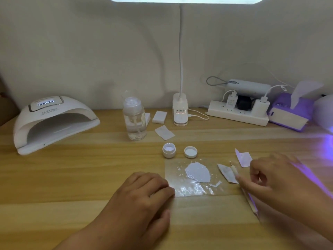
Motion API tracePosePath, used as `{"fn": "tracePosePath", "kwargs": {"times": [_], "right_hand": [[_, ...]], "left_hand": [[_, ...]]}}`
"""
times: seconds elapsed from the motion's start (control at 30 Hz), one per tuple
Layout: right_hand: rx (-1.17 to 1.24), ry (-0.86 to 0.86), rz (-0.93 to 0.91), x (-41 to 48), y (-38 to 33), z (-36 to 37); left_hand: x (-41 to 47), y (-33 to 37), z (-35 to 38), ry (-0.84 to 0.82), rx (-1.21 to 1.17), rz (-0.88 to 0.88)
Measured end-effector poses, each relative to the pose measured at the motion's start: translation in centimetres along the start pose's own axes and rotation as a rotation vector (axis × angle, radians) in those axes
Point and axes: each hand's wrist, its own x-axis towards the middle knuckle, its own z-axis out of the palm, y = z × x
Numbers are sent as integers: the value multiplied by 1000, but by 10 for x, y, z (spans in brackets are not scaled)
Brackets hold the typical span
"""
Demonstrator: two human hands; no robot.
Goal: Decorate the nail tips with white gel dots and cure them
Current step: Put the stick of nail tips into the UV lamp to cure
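A clear plastic sheet lies on the wooden table with a blob of white gel on it. Along its near edge sits a row of small glossy nail tips with white marks. My left hand rests at the sheet's left edge, its bent fingertips pressing on it. My right hand hovers at the right, and its outstretched index finger touches a thin dotting tool lying on the table. The open white gel jar and its lid stand just behind the sheet. A white curing lamp stands far left.
A pump bottle, wipe pads, the desk lamp base, a power strip and a purple tissue box line the back. A second lamp glows violet at the far right. Paper scraps lie near my right hand.
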Motion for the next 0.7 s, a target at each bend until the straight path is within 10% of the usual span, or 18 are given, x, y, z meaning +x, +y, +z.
{"fn": "tracePosePath", "kwargs": {"times": [0.7], "right_hand": [[73,-144,-189,-19,14,4]], "left_hand": [[86,61,31,-187,129,151]]}}
